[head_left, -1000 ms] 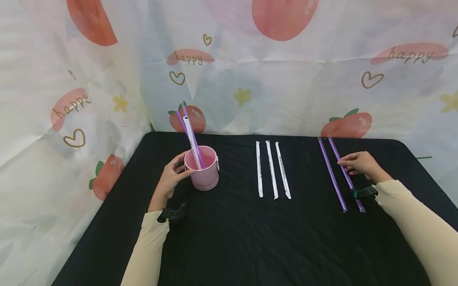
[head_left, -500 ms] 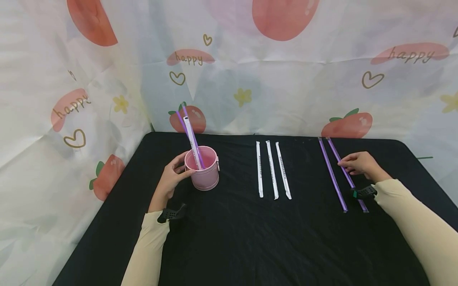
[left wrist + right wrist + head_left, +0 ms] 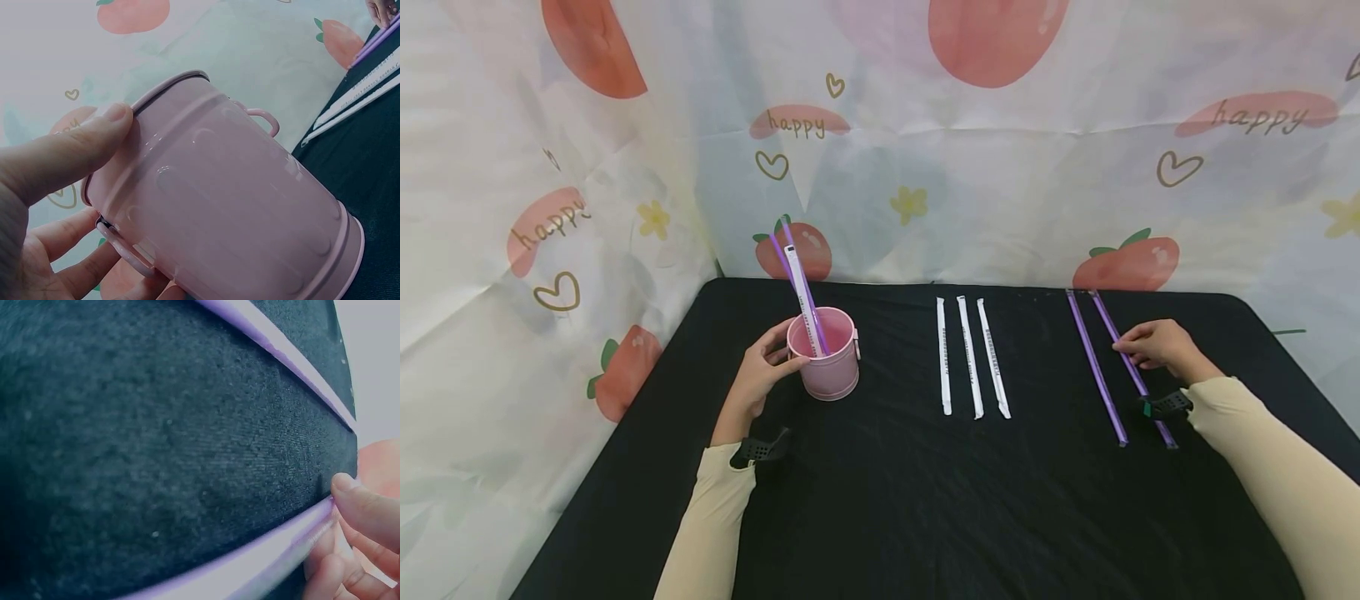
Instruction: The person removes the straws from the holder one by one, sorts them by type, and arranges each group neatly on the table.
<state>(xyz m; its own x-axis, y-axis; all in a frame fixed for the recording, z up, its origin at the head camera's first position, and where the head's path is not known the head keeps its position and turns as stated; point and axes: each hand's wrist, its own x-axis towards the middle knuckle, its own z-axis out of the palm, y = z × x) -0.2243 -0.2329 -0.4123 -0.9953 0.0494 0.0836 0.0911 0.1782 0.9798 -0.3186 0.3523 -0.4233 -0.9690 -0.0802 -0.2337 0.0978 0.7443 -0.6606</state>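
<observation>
A small pink bucket [image 3: 830, 379] stands upright at the left of the table in the head view. My left hand [image 3: 758, 375] holds it by the rim, thumb on the near side and fingers round the far side; the left wrist view shows the thumb [image 3: 94, 140] against its wall. Two purple straws and a white paper-wrapped straw [image 3: 803, 296] lean inside it. Over at the right, my right hand [image 3: 1161, 346] pinches a purple straw [image 3: 1138, 382] between thumb and fingers. Another purple straw [image 3: 1097, 368] lies just left of that one.
Between the hands, three white paper-wrapped straws [image 3: 970, 357] lie side by side on the black tablecloth [image 3: 880, 508]. Behind the table hangs a printed curtain [image 3: 1000, 192], close to its back edge. A second curtain side [image 3: 490, 375] borders the left edge.
The purple straw under my right hand has shifted slightly to the right at its near end, and the hand has moved a little right too. The left hand and bucket stay put.
</observation>
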